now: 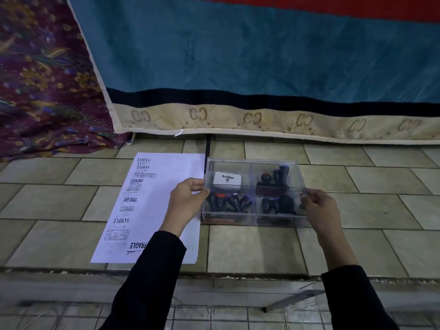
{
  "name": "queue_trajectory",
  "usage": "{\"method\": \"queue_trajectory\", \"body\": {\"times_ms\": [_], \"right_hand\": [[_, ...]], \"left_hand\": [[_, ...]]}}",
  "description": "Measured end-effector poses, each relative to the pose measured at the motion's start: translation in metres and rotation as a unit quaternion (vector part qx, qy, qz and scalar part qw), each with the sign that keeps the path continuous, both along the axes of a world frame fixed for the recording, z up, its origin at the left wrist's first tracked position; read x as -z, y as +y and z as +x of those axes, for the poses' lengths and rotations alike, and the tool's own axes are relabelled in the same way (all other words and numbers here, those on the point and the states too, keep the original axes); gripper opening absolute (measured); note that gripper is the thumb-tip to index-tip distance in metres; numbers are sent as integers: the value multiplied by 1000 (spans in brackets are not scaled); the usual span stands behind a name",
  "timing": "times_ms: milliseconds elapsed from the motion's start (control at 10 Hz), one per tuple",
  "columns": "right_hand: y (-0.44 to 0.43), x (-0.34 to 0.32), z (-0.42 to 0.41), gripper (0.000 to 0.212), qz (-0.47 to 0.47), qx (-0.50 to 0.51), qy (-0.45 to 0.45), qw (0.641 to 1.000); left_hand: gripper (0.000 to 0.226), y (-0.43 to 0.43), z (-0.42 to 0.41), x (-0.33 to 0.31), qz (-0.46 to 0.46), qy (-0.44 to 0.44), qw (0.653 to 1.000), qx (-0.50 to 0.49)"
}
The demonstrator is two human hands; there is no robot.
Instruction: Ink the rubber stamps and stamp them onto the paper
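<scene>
Both hands' fingers pinch clear stamp box (252, 163) edges: left hand (188, 198), right hand (317, 206).

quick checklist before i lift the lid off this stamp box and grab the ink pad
1. Both hands on the lid: ok. Left hand and right hand pinch opposite edges of the clear lid.
2. Lid off the box: not ok, it appears to sit on the clear box.
3. Ink pad located: ok. The white Artline ink pad sits in the far left compartment.
4. Stamps present: ok. Dark-handled stamps fill the other three compartments.
5. Paper within reach: ok. The paper lies left of the box, right half unstamped.
6. Ink pad wet: cannot tell.
</scene>
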State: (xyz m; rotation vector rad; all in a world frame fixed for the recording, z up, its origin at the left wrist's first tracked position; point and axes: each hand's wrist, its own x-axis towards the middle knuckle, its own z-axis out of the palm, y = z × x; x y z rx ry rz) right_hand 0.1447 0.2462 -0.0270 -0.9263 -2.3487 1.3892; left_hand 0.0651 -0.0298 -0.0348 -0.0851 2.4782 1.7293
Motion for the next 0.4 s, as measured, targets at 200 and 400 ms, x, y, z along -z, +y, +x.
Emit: {"method": "queue_trajectory", "body": {"times_ms": [200,400], "right_hand": [[-1,2,1,27,-17,4,2,1000],[0,-6,4,31,-3,31,33,999]], "left_hand": [[22,0,-2,0,5,-9,1000,4],[27,-6,-4,-11,-3,15,1000,-2]]}}
